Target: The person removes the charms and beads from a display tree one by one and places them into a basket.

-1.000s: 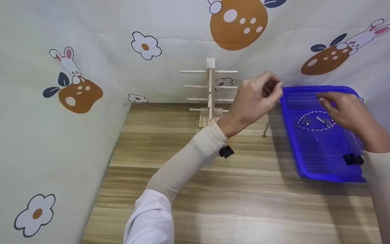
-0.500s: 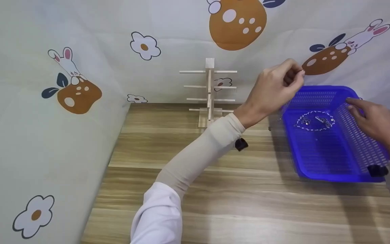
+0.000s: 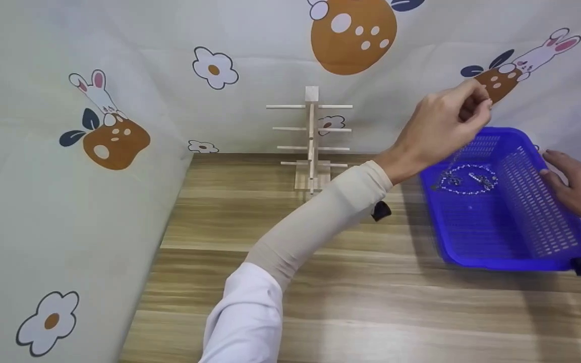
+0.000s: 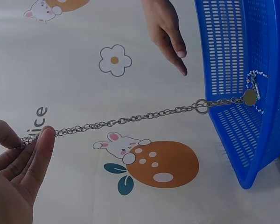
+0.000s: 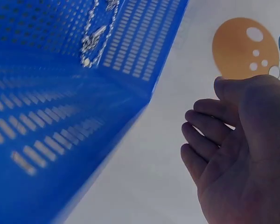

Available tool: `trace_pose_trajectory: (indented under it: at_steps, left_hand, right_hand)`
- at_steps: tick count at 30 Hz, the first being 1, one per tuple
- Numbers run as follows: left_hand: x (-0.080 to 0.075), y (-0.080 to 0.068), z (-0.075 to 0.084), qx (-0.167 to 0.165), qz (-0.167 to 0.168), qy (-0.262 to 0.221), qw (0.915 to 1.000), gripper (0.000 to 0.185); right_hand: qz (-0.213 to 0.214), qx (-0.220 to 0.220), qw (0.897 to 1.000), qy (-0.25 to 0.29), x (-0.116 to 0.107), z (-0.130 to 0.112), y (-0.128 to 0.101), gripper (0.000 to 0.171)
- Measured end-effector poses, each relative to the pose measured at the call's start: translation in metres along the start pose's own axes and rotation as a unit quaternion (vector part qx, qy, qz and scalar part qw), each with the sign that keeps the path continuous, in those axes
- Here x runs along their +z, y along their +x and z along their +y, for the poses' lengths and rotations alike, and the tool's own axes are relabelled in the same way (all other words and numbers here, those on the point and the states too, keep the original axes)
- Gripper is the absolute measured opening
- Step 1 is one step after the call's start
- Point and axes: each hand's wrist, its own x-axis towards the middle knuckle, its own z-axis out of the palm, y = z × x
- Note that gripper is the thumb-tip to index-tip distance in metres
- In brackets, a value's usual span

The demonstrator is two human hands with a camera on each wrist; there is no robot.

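Fingers (image 4: 35, 156) of my left hand (image 3: 437, 128) pinch the chain (image 4: 130, 119), hanging into the basket (image 3: 522, 252) at 3 o'clock, right hand (image 3: 578, 189) slack beside it; I reckon its ring could snag the mesh.

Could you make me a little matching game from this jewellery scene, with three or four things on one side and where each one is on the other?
Things:
1. silver metal chain
2. blue perforated plastic basket
3. pale wooden peg stand
4. right hand

Places:
A. at the back of the table by the cloth wall
B. pinched by the left hand
C. beside the basket's outer wall
D. on the table's right part

Pairs: 1-B, 2-D, 3-A, 4-C
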Motion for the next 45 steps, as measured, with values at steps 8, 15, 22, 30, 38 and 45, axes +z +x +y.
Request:
trace_pose_trajectory:
  at_steps: [8, 15, 22, 30, 38, 45]
  left_hand:
    - [0.016, 0.009, 0.012, 0.009, -0.03, 0.026, 0.9992, 0.013]
    - [0.032, 0.014, 0.017, 0.0, -0.065, 0.04, 0.9971, 0.014]
    - [0.049, 0.017, 0.016, -0.011, -0.084, 0.037, 0.9957, 0.014]
    - [0.071, 0.018, 0.011, -0.026, -0.113, 0.061, 0.9914, 0.014]
    - [0.093, 0.017, -0.003, -0.052, -0.13, 0.071, 0.9876, 0.014]
    - [0.108, 0.014, -0.015, -0.072, -0.149, 0.084, 0.9827, 0.012]
  right_hand:
    - [0.005, -0.007, 1.0, 0.02, 0.001, 0.017, -0.007, 0.063]
    - [0.014, -0.012, 1.0, 0.025, 0.003, 0.028, -0.012, 0.063]
    - [0.009, -0.021, 1.0, 0.009, 0.014, 0.037, -0.02, 0.066]
    - [-0.031, -0.025, 0.999, 0.023, 0.025, 0.042, -0.022, 0.076]
    - [-0.044, -0.041, 0.997, 0.046, 0.034, 0.045, -0.02, 0.075]
    - [-0.048, -0.054, 0.997, 0.039, 0.041, 0.046, -0.018, 0.072]
